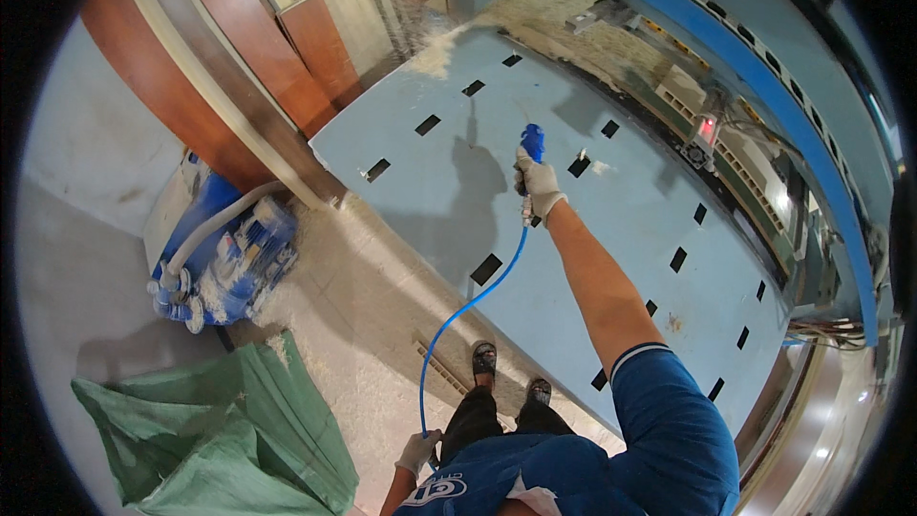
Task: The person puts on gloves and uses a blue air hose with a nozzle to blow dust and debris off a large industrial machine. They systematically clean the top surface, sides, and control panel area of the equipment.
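Note:
Stretched out over the pale blue machine table (430, 201), my gloved right hand (541, 185) is closed round a blue air blow gun (533, 141). A blue air hose (457, 317) runs from the gun's handle down in a curve past the table's near edge. Low by my waist, my gloved left hand (417, 451) is closed round that hose. Several black rectangular pads or slots, such as the dark one (485, 269), dot the table top. Small bits of pale debris (600, 168) lie near the gun.
A blue gantry beam (812, 124) arches over the table's far right side, with a red-lit machine head (705, 132). Sawdust (435, 55) is heaped at the far edge. Brown panels (224, 38) lean at left, beside a blue motor pump (250, 253) and a green sack (239, 430).

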A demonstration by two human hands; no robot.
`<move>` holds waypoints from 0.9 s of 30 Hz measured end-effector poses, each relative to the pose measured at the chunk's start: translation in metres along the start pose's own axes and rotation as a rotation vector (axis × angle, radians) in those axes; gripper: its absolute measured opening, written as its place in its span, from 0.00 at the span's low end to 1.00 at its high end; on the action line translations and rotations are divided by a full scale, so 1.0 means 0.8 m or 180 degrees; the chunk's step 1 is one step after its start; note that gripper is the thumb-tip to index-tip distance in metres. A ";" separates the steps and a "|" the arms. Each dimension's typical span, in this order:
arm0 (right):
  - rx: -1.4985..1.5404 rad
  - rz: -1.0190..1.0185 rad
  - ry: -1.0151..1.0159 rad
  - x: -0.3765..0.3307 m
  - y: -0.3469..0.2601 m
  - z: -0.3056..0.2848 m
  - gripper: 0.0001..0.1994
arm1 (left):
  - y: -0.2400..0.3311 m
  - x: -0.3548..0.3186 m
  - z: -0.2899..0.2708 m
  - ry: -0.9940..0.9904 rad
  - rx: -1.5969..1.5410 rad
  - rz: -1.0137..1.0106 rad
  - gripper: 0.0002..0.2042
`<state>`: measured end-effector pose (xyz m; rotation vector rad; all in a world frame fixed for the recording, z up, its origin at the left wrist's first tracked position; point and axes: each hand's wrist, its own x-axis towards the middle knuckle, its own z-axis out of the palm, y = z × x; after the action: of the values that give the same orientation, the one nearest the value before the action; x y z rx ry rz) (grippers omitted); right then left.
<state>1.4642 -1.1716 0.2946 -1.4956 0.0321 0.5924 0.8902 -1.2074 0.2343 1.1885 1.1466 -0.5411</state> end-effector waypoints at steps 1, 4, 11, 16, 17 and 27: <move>0.0082 -0.0027 -0.0022 -0.002 0.000 0.002 0.20 | 0.000 0.001 -0.001 0.0020 -0.0012 -0.0026 0.18; 0.0381 -0.0173 0.0129 -0.005 -0.001 -0.012 0.18 | 0.001 0.001 -0.003 -0.0001 0.0096 0.0016 0.17; 0.0866 -0.0383 0.1439 -0.011 -0.014 -0.172 0.18 | 0.005 0.015 0.010 -0.0069 0.0512 0.0182 0.20; 0.0848 -0.0598 0.1656 -0.004 -0.034 -0.239 0.17 | 0.020 0.025 0.035 -0.0074 0.1611 0.0433 0.22; 0.0778 -0.0588 0.1755 -0.003 -0.038 -0.246 0.16 | 0.025 0.024 0.038 -0.0105 0.1682 0.0555 0.22; 0.0131 -0.0585 0.2001 0.018 -0.048 -0.248 0.17 | 0.049 0.022 0.053 -0.0324 0.1829 0.0765 0.20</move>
<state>1.5580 -1.3513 0.3043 -1.5727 0.3861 -0.0414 0.9467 -1.2289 0.2329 1.7420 0.7620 -0.7631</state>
